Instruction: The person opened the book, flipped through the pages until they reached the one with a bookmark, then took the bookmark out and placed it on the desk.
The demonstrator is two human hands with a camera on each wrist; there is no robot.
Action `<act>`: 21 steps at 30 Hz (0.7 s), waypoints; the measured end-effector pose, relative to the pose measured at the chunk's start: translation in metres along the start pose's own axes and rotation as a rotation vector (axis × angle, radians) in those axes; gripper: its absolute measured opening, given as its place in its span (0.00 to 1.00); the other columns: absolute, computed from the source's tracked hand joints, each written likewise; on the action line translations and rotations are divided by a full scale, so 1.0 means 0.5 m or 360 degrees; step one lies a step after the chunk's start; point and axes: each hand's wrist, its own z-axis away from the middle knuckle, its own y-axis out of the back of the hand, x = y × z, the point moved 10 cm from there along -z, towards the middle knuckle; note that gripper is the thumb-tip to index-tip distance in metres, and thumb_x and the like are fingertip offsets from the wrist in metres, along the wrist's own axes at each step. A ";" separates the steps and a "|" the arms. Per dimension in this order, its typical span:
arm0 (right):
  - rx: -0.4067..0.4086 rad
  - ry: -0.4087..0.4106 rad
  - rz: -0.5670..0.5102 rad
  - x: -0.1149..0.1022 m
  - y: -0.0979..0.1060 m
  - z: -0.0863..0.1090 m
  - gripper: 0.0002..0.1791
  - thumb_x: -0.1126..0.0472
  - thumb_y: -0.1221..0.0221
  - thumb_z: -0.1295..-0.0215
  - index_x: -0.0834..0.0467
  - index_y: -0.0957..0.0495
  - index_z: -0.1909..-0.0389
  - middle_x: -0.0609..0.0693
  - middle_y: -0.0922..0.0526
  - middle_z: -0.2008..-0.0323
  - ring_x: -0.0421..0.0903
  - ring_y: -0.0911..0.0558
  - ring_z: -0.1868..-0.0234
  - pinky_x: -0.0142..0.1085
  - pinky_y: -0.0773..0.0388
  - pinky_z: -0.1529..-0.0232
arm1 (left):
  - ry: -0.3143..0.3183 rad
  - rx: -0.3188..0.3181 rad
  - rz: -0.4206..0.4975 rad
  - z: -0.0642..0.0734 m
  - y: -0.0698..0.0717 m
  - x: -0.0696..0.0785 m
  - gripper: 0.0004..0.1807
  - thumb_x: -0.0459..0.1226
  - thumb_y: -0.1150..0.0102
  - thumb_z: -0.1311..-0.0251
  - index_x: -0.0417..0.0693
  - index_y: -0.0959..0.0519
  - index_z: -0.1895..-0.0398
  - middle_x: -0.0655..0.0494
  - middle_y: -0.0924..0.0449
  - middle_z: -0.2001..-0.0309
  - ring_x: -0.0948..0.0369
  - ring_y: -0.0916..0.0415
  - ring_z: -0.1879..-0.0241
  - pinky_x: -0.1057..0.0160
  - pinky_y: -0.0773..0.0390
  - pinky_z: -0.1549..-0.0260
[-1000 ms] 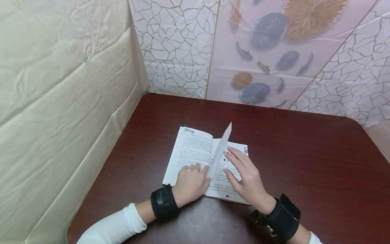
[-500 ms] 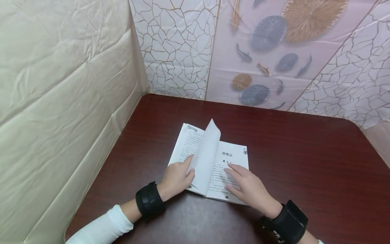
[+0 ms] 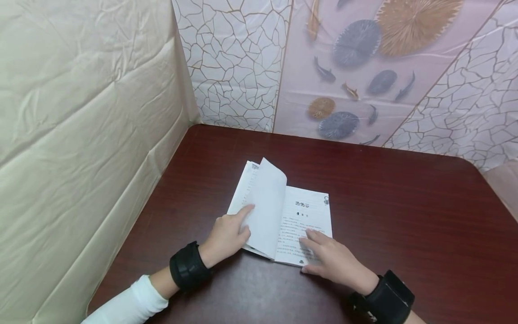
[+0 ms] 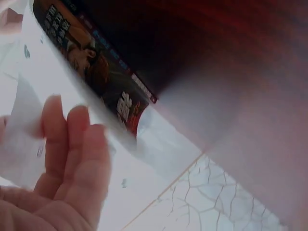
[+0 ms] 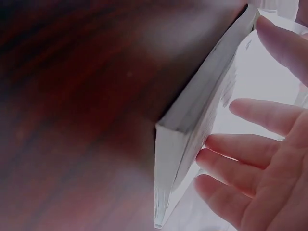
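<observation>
An open paperback book (image 3: 305, 213) lies on the table, printed with black characters. One loose page (image 3: 267, 202) bows upward over its left half, blank on the side that shows. At that page's outer edge my left hand (image 3: 225, 236) pinches the paper, index finger stretched across it and thumb lower down. The left wrist view catches the dark illustrated cover (image 4: 91, 62) below the page. My right hand (image 3: 340, 261) rests with spread, relaxed fingers on the lower right corner of the right-hand page; its thumb is at the bottom edge in the right wrist view.
A dark red-brown wooden table (image 3: 404, 216) bears the book. Behind it hangs a patterned wall covering (image 3: 344, 81), and cream fabric (image 3: 101, 112) runs along the left side. Black bands (image 3: 188, 266) wrap both wrists.
The page has swung from upright near the spine over to the left, drawn by my left hand. My right hand has lowered toward the book's bottom right corner.
</observation>
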 end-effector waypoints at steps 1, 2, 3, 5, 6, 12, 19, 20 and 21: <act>-0.0021 -0.0002 -0.0007 0.000 -0.002 0.001 0.34 0.47 0.35 0.57 0.59 0.28 0.48 0.62 0.31 0.43 0.58 0.32 0.42 0.49 0.32 0.49 | -0.0028 0.0000 -0.0055 0.000 0.000 0.002 0.25 0.29 0.50 0.54 0.44 0.29 0.47 0.63 0.37 0.91 0.70 0.53 0.89 0.73 0.46 0.89; -0.0038 -0.0005 -0.0014 0.000 -0.004 0.001 0.34 0.47 0.35 0.57 0.59 0.28 0.48 0.63 0.32 0.43 0.58 0.32 0.42 0.49 0.32 0.49 | -0.0056 0.0009 -0.0113 0.001 0.001 0.004 0.23 0.29 0.50 0.55 0.44 0.26 0.51 0.61 0.33 0.90 0.71 0.51 0.88 0.73 0.45 0.88; -0.0054 -0.0012 -0.0020 0.001 -0.006 0.002 0.35 0.47 0.35 0.57 0.60 0.28 0.47 0.63 0.32 0.43 0.58 0.33 0.41 0.50 0.33 0.48 | -0.0086 0.0024 -0.0175 0.002 0.002 0.006 0.21 0.29 0.50 0.56 0.45 0.23 0.55 0.59 0.29 0.88 0.71 0.50 0.88 0.73 0.45 0.88; -0.0081 -0.0024 -0.0032 0.002 -0.009 0.003 0.35 0.47 0.35 0.57 0.60 0.29 0.47 0.63 0.33 0.42 0.58 0.34 0.40 0.50 0.33 0.48 | -0.0141 0.0045 -0.0301 0.004 0.000 0.009 0.14 0.28 0.51 0.57 0.46 0.21 0.66 0.60 0.30 0.89 0.70 0.51 0.87 0.73 0.48 0.89; -0.0096 -0.0033 -0.0038 0.003 -0.011 0.003 0.36 0.47 0.35 0.57 0.60 0.29 0.46 0.63 0.34 0.41 0.59 0.34 0.40 0.50 0.33 0.48 | -0.0173 0.0060 -0.0366 0.005 -0.002 0.011 0.11 0.28 0.51 0.58 0.47 0.21 0.72 0.62 0.33 0.89 0.70 0.52 0.87 0.73 0.51 0.89; -0.0136 -0.0055 -0.0039 0.005 -0.016 0.003 0.37 0.47 0.34 0.57 0.60 0.30 0.45 0.63 0.35 0.40 0.59 0.35 0.40 0.50 0.33 0.49 | -0.0295 0.0177 -0.0689 0.011 -0.008 0.021 0.12 0.41 0.42 0.55 0.52 0.32 0.89 0.61 0.43 0.90 0.64 0.45 0.88 0.70 0.50 0.89; -0.0127 -0.0057 -0.0031 0.006 -0.017 0.001 0.36 0.48 0.35 0.57 0.59 0.30 0.45 0.63 0.34 0.41 0.58 0.35 0.40 0.50 0.32 0.49 | -0.0268 0.0144 -0.0767 0.011 -0.019 0.015 0.17 0.53 0.39 0.57 0.50 0.19 0.75 0.46 0.25 0.54 0.54 0.28 0.59 0.58 0.29 0.68; -0.0126 -0.0059 -0.0032 0.006 -0.017 0.001 0.36 0.48 0.35 0.57 0.59 0.30 0.45 0.63 0.34 0.41 0.58 0.35 0.40 0.50 0.32 0.49 | -0.0264 0.0124 -0.0774 0.011 -0.022 0.014 0.17 0.54 0.39 0.57 0.50 0.19 0.75 0.45 0.27 0.48 0.52 0.29 0.54 0.56 0.29 0.65; -0.0126 -0.0060 -0.0031 0.006 -0.017 0.001 0.36 0.48 0.35 0.57 0.60 0.30 0.45 0.63 0.34 0.41 0.58 0.35 0.40 0.50 0.32 0.49 | -0.0260 0.0106 -0.0783 0.010 -0.024 0.014 0.18 0.54 0.39 0.58 0.50 0.19 0.75 0.44 0.31 0.44 0.51 0.31 0.49 0.54 0.29 0.63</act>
